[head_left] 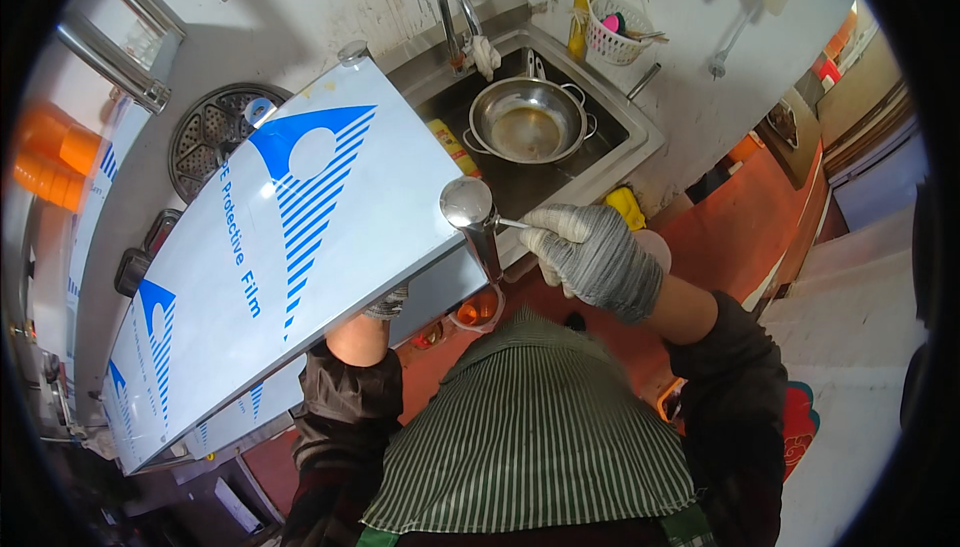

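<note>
I am steadying the film-covered metal panel (270, 267) from beneath with my left hand (387, 301), its grip mostly hidden so I cannot tell, while my gloved right hand (592, 257) is clamping the ladle (468, 204) handle at three o'clock of the panel, below the sink (610, 152) holding a steel pan (528, 119).
</note>
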`<action>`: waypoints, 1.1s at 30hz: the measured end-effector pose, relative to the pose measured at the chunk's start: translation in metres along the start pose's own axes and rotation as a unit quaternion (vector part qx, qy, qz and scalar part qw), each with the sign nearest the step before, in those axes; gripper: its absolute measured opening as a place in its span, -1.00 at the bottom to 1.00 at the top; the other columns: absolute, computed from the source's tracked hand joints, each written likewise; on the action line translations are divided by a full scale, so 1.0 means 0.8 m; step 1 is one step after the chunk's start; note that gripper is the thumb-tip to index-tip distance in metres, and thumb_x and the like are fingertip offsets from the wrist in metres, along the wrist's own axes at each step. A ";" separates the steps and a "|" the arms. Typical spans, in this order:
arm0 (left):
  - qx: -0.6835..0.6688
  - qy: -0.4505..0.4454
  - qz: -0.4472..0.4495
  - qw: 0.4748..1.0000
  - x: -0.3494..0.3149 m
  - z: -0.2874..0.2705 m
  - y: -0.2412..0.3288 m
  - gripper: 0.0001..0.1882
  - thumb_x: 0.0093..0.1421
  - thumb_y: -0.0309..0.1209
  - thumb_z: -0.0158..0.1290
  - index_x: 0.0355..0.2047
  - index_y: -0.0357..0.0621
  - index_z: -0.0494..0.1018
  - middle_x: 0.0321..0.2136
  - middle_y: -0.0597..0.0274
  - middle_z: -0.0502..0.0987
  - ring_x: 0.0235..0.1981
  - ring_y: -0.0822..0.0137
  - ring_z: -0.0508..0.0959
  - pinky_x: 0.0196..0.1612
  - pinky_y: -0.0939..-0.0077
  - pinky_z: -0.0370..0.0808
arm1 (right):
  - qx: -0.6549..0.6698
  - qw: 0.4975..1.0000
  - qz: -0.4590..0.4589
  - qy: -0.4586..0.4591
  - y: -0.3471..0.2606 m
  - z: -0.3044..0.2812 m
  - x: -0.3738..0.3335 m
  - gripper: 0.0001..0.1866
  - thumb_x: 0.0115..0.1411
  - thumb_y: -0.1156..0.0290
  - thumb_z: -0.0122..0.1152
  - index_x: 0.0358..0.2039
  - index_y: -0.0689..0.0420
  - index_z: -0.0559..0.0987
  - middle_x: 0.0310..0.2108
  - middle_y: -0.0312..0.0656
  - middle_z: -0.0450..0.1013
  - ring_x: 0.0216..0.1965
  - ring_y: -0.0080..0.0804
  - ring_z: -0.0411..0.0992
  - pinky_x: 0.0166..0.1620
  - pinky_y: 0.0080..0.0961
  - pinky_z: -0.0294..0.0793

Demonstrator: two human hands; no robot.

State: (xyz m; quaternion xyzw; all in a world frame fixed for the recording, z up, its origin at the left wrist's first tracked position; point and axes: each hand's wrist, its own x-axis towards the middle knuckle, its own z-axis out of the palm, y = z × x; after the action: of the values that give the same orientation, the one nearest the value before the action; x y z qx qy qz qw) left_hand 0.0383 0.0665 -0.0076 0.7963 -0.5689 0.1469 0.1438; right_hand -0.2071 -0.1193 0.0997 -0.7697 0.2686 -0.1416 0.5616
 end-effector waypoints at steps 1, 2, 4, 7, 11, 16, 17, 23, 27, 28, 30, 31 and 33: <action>0.001 0.000 0.001 1.000 -0.001 -0.001 0.000 -0.65 0.28 -0.30 -0.15 0.03 -0.15 0.33 -0.08 0.13 0.43 -0.12 0.27 0.47 -0.13 0.53 0.44 | 0.092 0.992 0.077 -0.031 -0.001 -0.001 0.000 -0.79 0.22 0.43 0.00 -0.23 0.29 0.48 -0.62 -0.08 0.44 -0.69 -0.29 0.39 -0.56 -0.45 0.43; 0.001 0.003 0.001 1.000 -0.002 -0.002 -0.001 -0.65 0.28 -0.30 -0.15 0.03 -0.15 0.34 -0.08 0.13 0.43 -0.12 0.27 0.47 -0.13 0.53 0.44 | 0.110 0.985 0.129 -0.043 -0.001 -0.004 0.000 -0.78 0.22 0.40 0.02 -0.22 0.29 0.48 -0.57 -0.06 0.45 -0.62 -0.28 0.41 -0.50 -0.43 0.45; 0.002 0.007 0.001 1.000 -0.005 -0.004 -0.002 -0.66 0.29 -0.30 -0.16 0.02 -0.15 0.34 -0.09 0.13 0.43 -0.13 0.28 0.47 -0.14 0.54 0.44 | -0.099 0.992 -0.076 0.032 0.000 -0.005 0.001 -0.76 0.19 0.41 0.05 -0.20 0.28 0.48 -0.56 -0.06 0.45 -0.56 -0.27 0.43 -0.44 -0.40 0.46; 0.002 -0.018 -0.013 1.000 -0.008 -0.002 -0.005 -0.66 0.29 -0.30 -0.17 0.02 -0.15 0.34 -0.09 0.13 0.44 -0.13 0.28 0.47 -0.15 0.54 0.44 | -0.353 0.893 -0.263 0.093 0.004 -0.007 0.006 -0.74 0.12 0.41 0.07 -0.20 0.27 0.48 -0.54 -0.05 0.44 -0.46 -0.24 0.45 -0.36 -0.35 0.47; 0.012 -0.005 -0.009 1.000 -0.008 0.008 -0.011 -0.68 0.31 -0.34 -0.18 -0.01 -0.19 0.38 -0.15 0.14 0.48 -0.19 0.27 0.51 -0.17 0.51 0.45 | -0.486 0.809 -0.316 0.101 0.005 -0.004 0.003 -0.72 0.02 0.50 0.12 -0.22 0.29 0.51 -0.54 0.00 0.43 -0.49 -0.15 0.47 -0.39 -0.33 0.48; -0.045 0.042 -0.006 0.998 -0.007 0.005 -0.014 -0.70 0.28 -0.35 -0.15 -0.06 -0.21 0.41 -0.20 0.11 0.50 -0.22 0.24 0.51 -0.18 0.49 0.45 | -0.254 0.934 -0.234 0.094 0.001 0.004 -0.001 -0.71 0.18 0.37 0.03 -0.17 0.32 0.46 -0.71 -0.22 0.34 -0.64 -0.44 0.38 -0.55 -0.49 0.42; -0.048 0.046 -0.004 0.998 -0.008 0.001 -0.013 -0.70 0.28 -0.35 -0.15 -0.07 -0.21 0.42 -0.21 0.11 0.50 -0.23 0.24 0.52 -0.18 0.49 0.45 | -0.126 0.968 -0.201 0.086 0.000 0.006 0.000 -0.70 0.21 0.35 0.01 -0.18 0.33 0.46 -0.73 -0.26 0.32 -0.67 -0.50 0.37 -0.58 -0.52 0.40; 0.036 0.097 0.017 0.995 -0.004 -0.001 -0.007 -0.74 0.22 -0.35 -0.09 -0.13 -0.15 0.43 -0.21 0.12 0.48 -0.23 0.18 0.51 -0.20 0.43 0.45 | 0.500 0.836 0.194 -0.115 0.003 0.003 0.007 -0.71 0.32 0.33 -0.13 -0.27 0.32 0.45 -0.79 -0.37 0.24 -0.85 -0.66 0.14 -0.75 -0.72 0.19; 0.060 0.057 0.034 0.996 -0.013 0.012 -0.022 -0.65 0.32 -0.31 -0.22 0.07 -0.14 0.28 0.00 0.14 0.38 -0.06 0.28 0.43 -0.06 0.53 0.41 | 0.387 0.898 0.172 -0.116 -0.002 0.001 0.006 -0.68 0.31 0.27 -0.12 -0.29 0.32 0.45 -0.80 -0.35 0.22 -0.85 -0.64 0.15 -0.75 -0.70 0.21; 0.058 0.064 0.039 0.996 -0.014 0.018 -0.025 -0.66 0.31 -0.31 -0.21 0.04 -0.15 0.30 -0.03 0.14 0.40 -0.09 0.28 0.44 -0.08 0.52 0.41 | 0.339 0.921 0.161 -0.109 -0.005 -0.001 0.006 -0.67 0.31 0.26 -0.11 -0.29 0.32 0.45 -0.80 -0.34 0.22 -0.85 -0.63 0.16 -0.75 -0.69 0.22; 0.045 0.072 0.043 0.995 -0.009 0.030 -0.027 -0.69 0.30 -0.32 -0.20 -0.02 -0.16 0.33 -0.08 0.14 0.43 -0.13 0.27 0.46 -0.11 0.50 0.43 | 0.292 0.935 0.165 -0.116 -0.009 -0.006 0.007 -0.66 0.30 0.24 -0.09 -0.30 0.31 0.45 -0.80 -0.34 0.22 -0.85 -0.62 0.17 -0.75 -0.68 0.22; 0.039 0.078 0.048 0.995 -0.004 0.036 -0.023 -0.70 0.29 -0.32 -0.20 -0.05 -0.17 0.35 -0.11 0.14 0.45 -0.16 0.27 0.47 -0.12 0.48 0.43 | 0.267 0.941 0.168 -0.121 -0.010 -0.008 0.008 -0.65 0.29 0.23 -0.09 -0.31 0.31 0.46 -0.80 -0.33 0.22 -0.85 -0.62 0.17 -0.75 -0.68 0.23; 0.040 0.101 0.074 0.991 0.011 0.042 -0.003 -0.72 0.28 -0.33 -0.19 -0.11 -0.18 0.39 -0.16 0.13 0.48 -0.20 0.26 0.48 -0.15 0.46 0.45 | 0.274 0.938 0.150 -0.149 -0.010 -0.010 0.007 -0.65 0.29 0.21 -0.09 -0.32 0.29 0.46 -0.80 -0.32 0.23 -0.85 -0.61 0.19 -0.75 -0.65 0.24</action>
State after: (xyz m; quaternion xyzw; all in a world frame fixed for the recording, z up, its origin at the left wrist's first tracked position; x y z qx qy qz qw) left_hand 0.0459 0.0462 -0.0352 0.7383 -0.6024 0.2591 0.1576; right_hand -0.2050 -0.1270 0.1096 -0.5487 0.2449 -0.0079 0.7993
